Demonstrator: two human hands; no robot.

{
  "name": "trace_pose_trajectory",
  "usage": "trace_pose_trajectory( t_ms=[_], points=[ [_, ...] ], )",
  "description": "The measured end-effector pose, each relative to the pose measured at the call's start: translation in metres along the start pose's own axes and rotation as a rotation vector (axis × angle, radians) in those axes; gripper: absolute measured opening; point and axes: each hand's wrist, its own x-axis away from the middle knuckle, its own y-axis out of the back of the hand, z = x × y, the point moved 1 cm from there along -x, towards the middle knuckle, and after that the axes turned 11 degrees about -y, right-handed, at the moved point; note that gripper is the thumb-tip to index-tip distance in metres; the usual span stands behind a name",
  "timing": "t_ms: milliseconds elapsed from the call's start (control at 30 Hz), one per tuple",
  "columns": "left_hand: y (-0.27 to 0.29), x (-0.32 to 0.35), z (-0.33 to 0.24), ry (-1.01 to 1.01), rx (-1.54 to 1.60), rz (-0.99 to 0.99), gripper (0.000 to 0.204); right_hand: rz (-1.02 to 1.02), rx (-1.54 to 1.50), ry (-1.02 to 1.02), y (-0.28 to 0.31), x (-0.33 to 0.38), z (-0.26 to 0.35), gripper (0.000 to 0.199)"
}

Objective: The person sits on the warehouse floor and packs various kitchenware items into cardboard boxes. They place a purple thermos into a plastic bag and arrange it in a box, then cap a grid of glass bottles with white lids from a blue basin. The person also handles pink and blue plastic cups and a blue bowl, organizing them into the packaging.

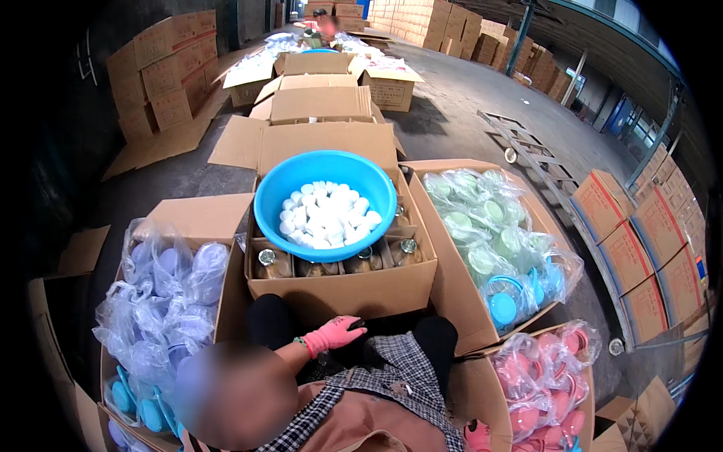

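Warehouse floor (452, 94): white caps (327, 218) heap the blue basin (265, 200), none on front bottles (408, 256); left hand (331, 336) half-curled, right hand (476, 435) cut off, both grips unclear.

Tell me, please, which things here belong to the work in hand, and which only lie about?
Likely in use, close around the person: blue basin, white caps, open carton, bottles inside it, bagged purple pieces, bagged green pieces, bagged pink pieces.

Likely just lying about: wheeled metal frame, stacked cartons at left, flattened cardboard.
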Motion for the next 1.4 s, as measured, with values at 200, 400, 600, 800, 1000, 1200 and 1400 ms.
trace_pose_trajectory(
  t_ms=[200,400,600,800,1000,1200,1400],
  points=[
    [-0.003,0.002,-0.019,-0.098,-0.04,0.071,0.04,0.113,-0.012,0.11,0.017,-0.017,0.044,0.037],
    [0.062,0.054,-0.073,-0.207,-0.445,0.067,0.041,0.115,-0.224,0.408,0.064,-0.019,0.123,0.038],
    [0.077,0.157,-0.063,0.427,-0.71,-0.244,0.072,-0.118,-0.258,0.635,0.151,0.007,0.259,0.048],
    [0.041,0.157,-0.065,0.494,-0.595,-0.475,0.076,-0.14,-0.213,0.809,0.158,0.017,0.299,0.06],
    [0.071,0.17,-0.062,0.222,-0.426,-0.73,0.055,-0.025,-0.103,0.748,0.146,0.008,0.328,0.067],
    [0.118,0.113,-0.045,0.15,0.236,-0.973,0.031,-0.187,-0.048,0.836,0.116,-0.003,0.379,0.078],
    [0.11,0.095,0.009,0.117,-0.452,-0.73,0.046,-0.091,-0.118,0.954,0.114,-0.002,0.432,0.073]
  ],
)
